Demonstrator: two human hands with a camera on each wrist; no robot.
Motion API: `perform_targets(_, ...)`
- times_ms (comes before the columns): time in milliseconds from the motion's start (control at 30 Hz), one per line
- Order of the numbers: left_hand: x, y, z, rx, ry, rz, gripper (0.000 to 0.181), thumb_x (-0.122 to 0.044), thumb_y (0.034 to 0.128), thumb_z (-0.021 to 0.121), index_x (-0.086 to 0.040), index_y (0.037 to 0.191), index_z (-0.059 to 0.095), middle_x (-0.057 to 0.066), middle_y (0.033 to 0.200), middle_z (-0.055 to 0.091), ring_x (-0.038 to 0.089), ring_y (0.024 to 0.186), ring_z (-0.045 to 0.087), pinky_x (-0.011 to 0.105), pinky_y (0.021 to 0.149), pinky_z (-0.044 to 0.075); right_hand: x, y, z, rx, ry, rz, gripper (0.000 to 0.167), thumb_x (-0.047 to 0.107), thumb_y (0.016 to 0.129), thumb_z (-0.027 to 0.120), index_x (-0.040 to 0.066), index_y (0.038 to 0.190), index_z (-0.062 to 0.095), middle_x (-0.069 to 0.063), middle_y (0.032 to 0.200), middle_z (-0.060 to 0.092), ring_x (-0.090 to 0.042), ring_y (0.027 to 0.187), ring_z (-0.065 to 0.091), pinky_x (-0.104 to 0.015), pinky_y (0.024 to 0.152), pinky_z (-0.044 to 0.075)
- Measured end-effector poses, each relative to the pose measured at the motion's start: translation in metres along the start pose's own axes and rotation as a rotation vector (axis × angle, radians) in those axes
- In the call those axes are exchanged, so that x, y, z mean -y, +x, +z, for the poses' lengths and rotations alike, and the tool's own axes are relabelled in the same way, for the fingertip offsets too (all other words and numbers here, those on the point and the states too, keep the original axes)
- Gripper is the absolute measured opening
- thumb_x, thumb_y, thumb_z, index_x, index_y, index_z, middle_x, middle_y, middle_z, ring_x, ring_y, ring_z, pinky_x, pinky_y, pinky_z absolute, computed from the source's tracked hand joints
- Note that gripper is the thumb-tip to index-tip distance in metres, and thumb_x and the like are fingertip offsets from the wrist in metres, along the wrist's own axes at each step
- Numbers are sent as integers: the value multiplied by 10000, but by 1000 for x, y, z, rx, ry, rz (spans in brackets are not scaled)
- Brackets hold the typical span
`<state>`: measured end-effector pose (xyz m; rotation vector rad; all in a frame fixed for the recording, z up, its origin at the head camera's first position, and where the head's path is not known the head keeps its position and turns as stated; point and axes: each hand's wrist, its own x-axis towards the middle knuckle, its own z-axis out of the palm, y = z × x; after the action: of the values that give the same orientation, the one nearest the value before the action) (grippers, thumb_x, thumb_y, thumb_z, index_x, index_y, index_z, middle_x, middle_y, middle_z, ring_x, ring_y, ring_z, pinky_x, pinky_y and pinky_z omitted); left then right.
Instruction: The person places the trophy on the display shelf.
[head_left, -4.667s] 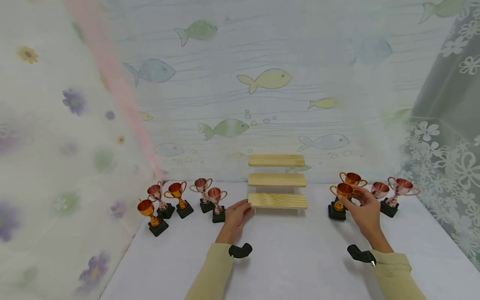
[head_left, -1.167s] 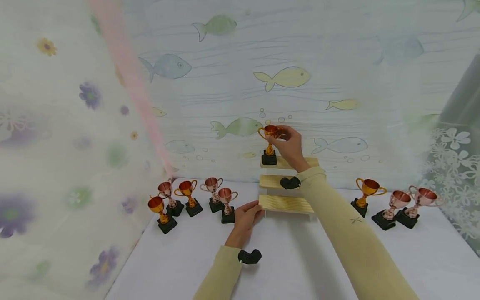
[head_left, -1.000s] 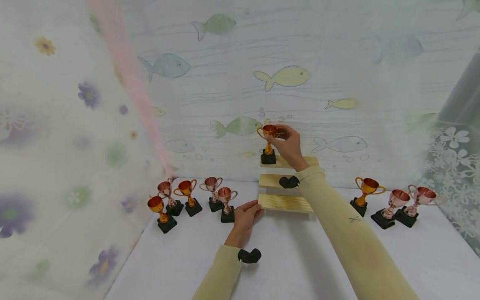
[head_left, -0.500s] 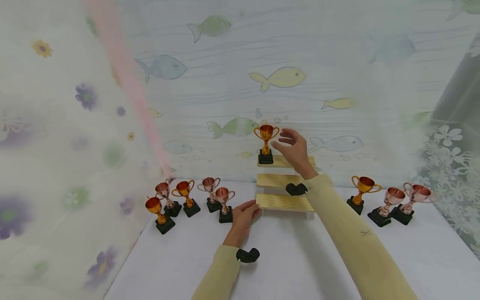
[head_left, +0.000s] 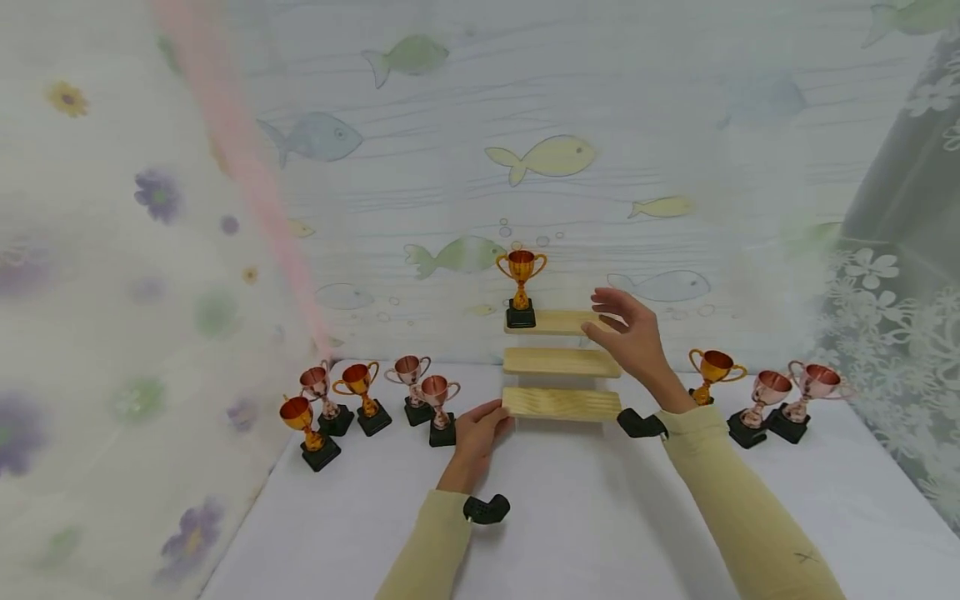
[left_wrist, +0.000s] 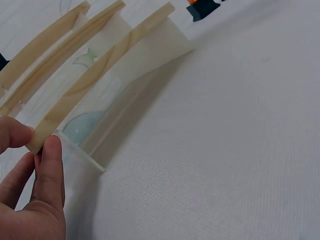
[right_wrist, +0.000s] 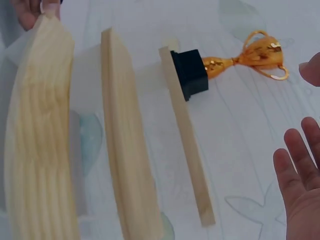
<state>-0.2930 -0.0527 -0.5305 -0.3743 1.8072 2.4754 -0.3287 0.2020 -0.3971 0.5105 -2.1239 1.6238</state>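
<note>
A three-tier wooden rack stands at the back of the white table. On the left end of its top shelf a gold trophy with a black base stands upright, also seen in the right wrist view as a gold trophy. My left hand pinches the left end of the lowest shelf; in the left wrist view thumb and fingers grip the board's end. My right hand holds nothing, fingers spread and lightly bent, near the top shelf's right end, apart from the trophy.
Left of the rack stand several trophies, among them a gold one and a rose-coloured one. At the right are a gold trophy and two rose-coloured ones, close together. A fish-patterned curtain hangs behind.
My right hand carried a gold trophy from the right-hand group to the top shelf, let go of it, and has moved away to the right. The left hand keeps its hold on the rack.
</note>
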Motion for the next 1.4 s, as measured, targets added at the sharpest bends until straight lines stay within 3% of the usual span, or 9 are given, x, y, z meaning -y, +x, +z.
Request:
perform_targets(167,1,2,-1,-11,16,-10,327,9,925,681,89,1242,667,219,1176,692,126,862,699,278,841,607,22,-27,-17,-37,-113,-57,479,-91,869,731,-92,1324,580,-288,1294,609,-354,1162,593,-249,1029,517)
perform_targets(267,2,4,-1,-11,19,-12,328,8,924,681,87,1242,669,233,1193,684,127,864,701,260,827,606,25,-41,-33,-74,-163,-65,486,-124,847,732,-112,1308,579,-282,1276,618,-274,1147,600,-158,1008,492)
perform_targets(433,3,5,-2,-8,18,-10,335,10,924,680,92,1248,663,237,1194,684,126,858,704,267,831,608,-1,-60,-69,-191,-221,-72,524,-118,813,770,-44,1309,615,-93,1249,649,27,1135,564,-98,990,458)
perform_targets(633,4,5,-3,-9,10,-7,342,6,929,680,99,1257,653,225,1186,690,128,877,704,272,841,608,-17,-89,-111,-361,-268,16,492,-94,804,783,25,1268,673,28,1217,685,42,1159,546,-96,1013,429)
perform_targets(700,4,5,-3,-9,9,-13,343,6,930,680,96,1260,653,225,1190,689,130,885,705,271,844,607,-22,-100,-124,-418,-288,57,495,-91,802,779,50,1267,685,44,1191,686,10,1085,555,-103,956,433)
perform_targets(833,3,4,-2,-7,10,-15,345,4,933,680,93,1265,652,237,1213,682,138,908,704,276,858,605,-28,-118,-144,-497,-322,141,504,-48,827,761,84,1305,678,117,1195,647,2,1093,533,-143,1000,419)
perform_targets(1000,1,2,-2,-10,13,-12,351,-1,941,673,95,1277,642,240,1228,676,138,924,701,278,869,602,-36,-129,-162,-498,-358,182,554,-20,833,775,79,1362,639,194,1225,581,40,1183,501,-134,1078,393)
perform_targets(1233,1,2,-1,-20,13,-13,335,7,936,673,94,1260,656,238,1212,683,134,907,701,274,866,602,-52,-134,-179,-395,-441,256,650,102,895,763,59,1490,504,-121,1440,531,27,1286,440,-81,1108,329)
perform_targets(1400,2,2,-1,-19,11,-22,339,-3,944,668,84,1271,651,233,1227,674,127,905,697,293,891,598,-57,-137,-186,-320,-476,308,701,205,943,720,72,1556,406,-213,1540,447,-21,1391,408,-44,1089,302)
